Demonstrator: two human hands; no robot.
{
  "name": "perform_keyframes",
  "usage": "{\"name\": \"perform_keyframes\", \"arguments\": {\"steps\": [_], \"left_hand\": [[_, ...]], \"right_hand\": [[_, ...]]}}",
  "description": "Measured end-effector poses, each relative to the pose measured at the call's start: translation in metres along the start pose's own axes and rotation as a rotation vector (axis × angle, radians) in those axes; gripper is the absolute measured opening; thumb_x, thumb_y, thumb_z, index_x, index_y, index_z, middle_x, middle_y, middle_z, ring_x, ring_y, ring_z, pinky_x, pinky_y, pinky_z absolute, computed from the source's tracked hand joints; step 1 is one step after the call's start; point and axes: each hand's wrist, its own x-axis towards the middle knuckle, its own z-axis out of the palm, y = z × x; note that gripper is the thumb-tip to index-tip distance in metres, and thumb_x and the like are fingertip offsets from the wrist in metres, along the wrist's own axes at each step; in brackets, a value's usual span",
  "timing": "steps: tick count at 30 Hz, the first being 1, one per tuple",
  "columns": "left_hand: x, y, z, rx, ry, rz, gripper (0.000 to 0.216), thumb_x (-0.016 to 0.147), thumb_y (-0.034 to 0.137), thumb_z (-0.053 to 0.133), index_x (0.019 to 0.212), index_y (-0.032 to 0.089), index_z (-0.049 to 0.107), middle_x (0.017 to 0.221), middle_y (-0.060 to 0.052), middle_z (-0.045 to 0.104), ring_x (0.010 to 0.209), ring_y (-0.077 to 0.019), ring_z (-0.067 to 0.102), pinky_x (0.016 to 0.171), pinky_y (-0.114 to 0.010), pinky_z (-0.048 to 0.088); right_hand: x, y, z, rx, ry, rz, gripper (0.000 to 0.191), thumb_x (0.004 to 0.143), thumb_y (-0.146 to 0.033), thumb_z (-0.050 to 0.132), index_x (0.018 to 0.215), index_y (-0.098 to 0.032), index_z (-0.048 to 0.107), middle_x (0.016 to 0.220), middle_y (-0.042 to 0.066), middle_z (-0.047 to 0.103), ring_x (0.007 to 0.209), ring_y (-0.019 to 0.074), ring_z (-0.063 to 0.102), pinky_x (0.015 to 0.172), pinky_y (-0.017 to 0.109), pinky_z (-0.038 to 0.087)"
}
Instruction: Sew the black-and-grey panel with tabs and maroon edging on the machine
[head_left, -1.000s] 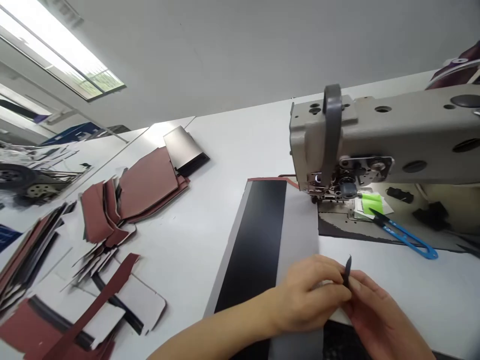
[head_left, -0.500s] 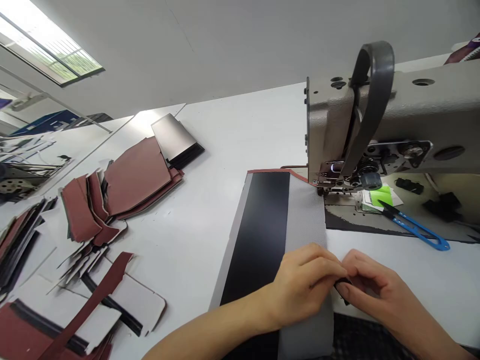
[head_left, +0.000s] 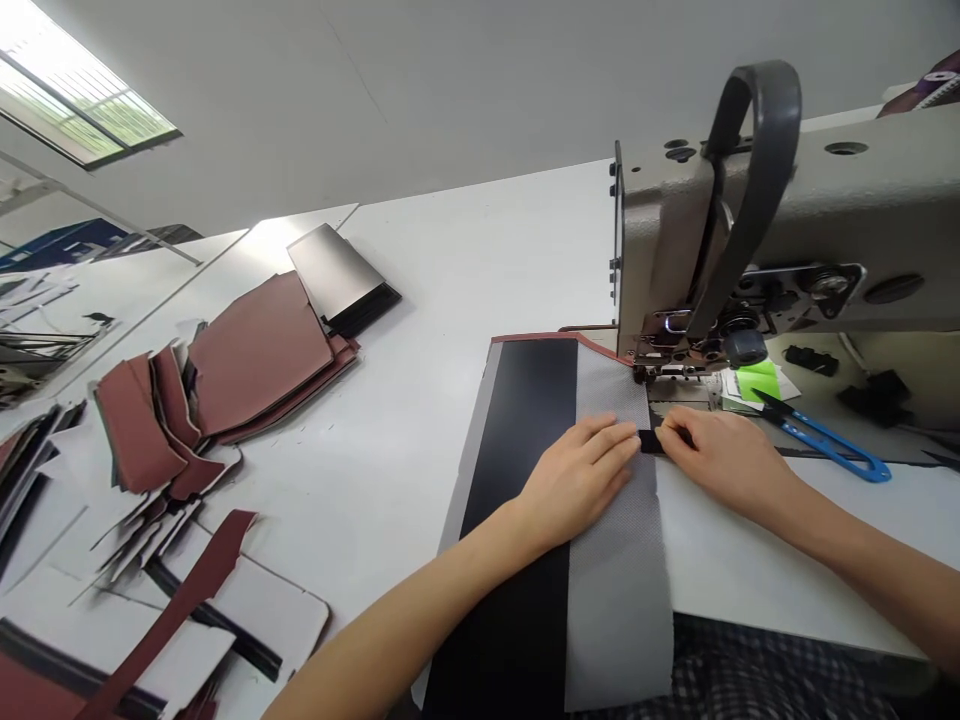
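Grey cloth (head_left: 616, 570) is lying under your left hand (head_left: 581, 472), which is reaching in from the lower left with the forearm crossing the black band (head_left: 525, 430) alongside it. That hand is resting palm down and almost flat, its fingers stretched out towards the right and not gripping anything. The fingertips are pressing on the cloth and touching the left end of a small black tab (head_left: 649, 441).

Your right hand (head_left: 720, 455) is coming in from the lower right, wrist low over the tabletop (head_left: 450, 260), knuckles up. Its fingers are curling in, and thumb and forefinger are pinching the right end of the tab.

So the tab is sitting between your two hands, lying flat across the right edge of the cloth. It is just in front of the presser foot of the machine (head_left: 795, 210), near the foot but apart from it. I cannot tell whether the tab is folded.

Blue snips (head_left: 832, 448) are lying on the machine bed just beyond your right hand, beside a green slip (head_left: 757, 382). Maroon pieces (head_left: 255, 350) are lying heaped on the tabletop, well off to your left.
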Motion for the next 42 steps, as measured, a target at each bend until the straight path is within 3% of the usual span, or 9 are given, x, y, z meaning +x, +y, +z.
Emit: {"name": "perform_keyframes", "arguments": {"steps": [11, 14, 17, 19, 22, 31, 38, 42], "left_hand": [[-0.004, -0.001, 0.004, -0.001, -0.067, 0.035, 0.031, 0.104, 0.029, 0.052, 0.127, 0.016, 0.068, 0.136, -0.006, 0.068, 0.135, -0.0280, 0.056, 0.114, -0.043, 0.052], [-0.002, -0.001, 0.001, -0.021, -0.119, -0.006, 0.033, 0.105, 0.031, 0.050, 0.131, 0.018, 0.066, 0.137, -0.007, 0.067, 0.136, -0.0275, 0.054, 0.111, -0.046, 0.052], [-0.002, -0.001, 0.001, -0.039, -0.138, -0.020, 0.033, 0.106, 0.031, 0.047, 0.131, 0.019, 0.065, 0.140, -0.007, 0.065, 0.143, -0.0270, 0.047, 0.118, -0.050, 0.044], [-0.002, -0.001, 0.002, -0.053, -0.140, -0.018, 0.033, 0.106, 0.031, 0.045, 0.131, 0.019, 0.064, 0.141, -0.006, 0.065, 0.145, -0.0262, 0.045, 0.122, -0.052, 0.038], [-0.003, -0.002, 0.003, -0.072, -0.137, -0.016, 0.033, 0.107, 0.031, 0.045, 0.130, 0.019, 0.063, 0.141, -0.006, 0.065, 0.144, -0.0261, 0.047, 0.124, -0.053, 0.036], [0.010, -0.018, 0.005, -0.075, -0.149, -0.021, 0.032, 0.105, 0.031, 0.047, 0.131, 0.020, 0.063, 0.140, -0.007, 0.065, 0.145, -0.0251, 0.047, 0.124, -0.053, 0.034], [0.030, -0.037, 0.006, -0.068, -0.177, -0.037, 0.034, 0.107, 0.033, 0.043, 0.133, 0.019, 0.061, 0.144, -0.006, 0.063, 0.146, -0.0255, 0.045, 0.125, -0.053, 0.032], [0.033, -0.039, 0.006, -0.068, -0.199, -0.045, 0.035, 0.108, 0.033, 0.041, 0.135, 0.021, 0.060, 0.146, -0.005, 0.061, 0.149, -0.0233, 0.041, 0.126, -0.051, 0.030]], "right_hand": [[-0.003, -0.002, 0.009, -0.170, 0.069, -0.074, 0.025, 0.092, -0.031, 0.045, 0.070, -0.022, 0.050, 0.060, -0.001, 0.057, 0.051, 0.0154, 0.047, 0.053, 0.031, 0.026], [-0.006, 0.001, 0.008, -0.216, 0.118, -0.121, 0.025, 0.095, -0.035, 0.048, 0.075, -0.022, 0.055, 0.070, 0.003, 0.062, 0.063, 0.0194, 0.056, 0.056, 0.032, 0.031], [-0.013, 0.009, 0.003, -0.199, 0.250, -0.329, 0.024, 0.098, -0.039, 0.053, 0.097, -0.018, 0.065, 0.101, 0.011, 0.069, 0.097, 0.0283, 0.062, 0.078, 0.039, 0.046], [-0.019, 0.016, 0.002, -0.138, 0.304, -0.541, 0.022, 0.100, -0.030, 0.055, 0.115, -0.017, 0.066, 0.118, 0.011, 0.068, 0.114, 0.0301, 0.059, 0.094, 0.044, 0.046], [-0.025, 0.025, 0.004, -0.070, 0.265, -0.694, 0.027, 0.100, -0.015, 0.052, 0.123, -0.021, 0.066, 0.122, 0.006, 0.070, 0.123, 0.0276, 0.056, 0.101, 0.044, 0.046], [0.000, 0.035, 0.009, -0.002, 0.226, -0.674, 0.030, 0.097, -0.012, 0.054, 0.120, -0.020, 0.071, 0.117, 0.006, 0.072, 0.120, 0.0264, 0.060, 0.103, 0.046, 0.053], [0.017, 0.033, 0.003, 0.017, 0.232, -0.624, 0.028, 0.100, -0.015, 0.048, 0.116, -0.022, 0.071, 0.117, 0.003, 0.072, 0.118, 0.0245, 0.062, 0.105, 0.044, 0.048], [0.016, 0.049, -0.008, 0.028, 0.436, -0.481, 0.017, 0.100, -0.027, 0.055, 0.106, -0.023, 0.071, 0.105, 0.005, 0.074, 0.103, 0.0227, 0.067, 0.102, 0.040, 0.047]]}}
